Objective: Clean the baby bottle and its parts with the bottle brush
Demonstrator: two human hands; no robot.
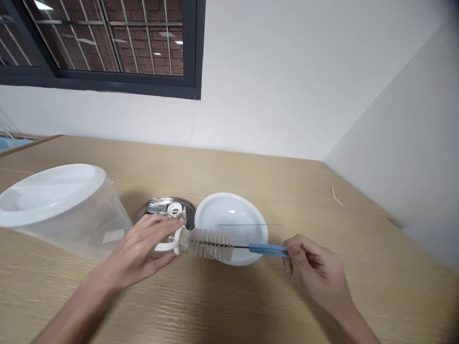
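The left hand (132,251) is clamped on a clear bottle (170,237), the right hand (319,272) on a brush (265,249). Bristles (213,244) meet the bottle's mouth (182,239), mostly outside it.

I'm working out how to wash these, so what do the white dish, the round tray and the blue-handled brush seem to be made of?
White dish: glossy, probably glazed ceramic by its crisp highlight, though possibly plastic.
Round tray: shiny metal, perhaps steel, by its grey, reflective surface.
Blue-handled brush: smooth handle, likely plastic; twisted stem looks like metal wire; pale bristles look synthetic.
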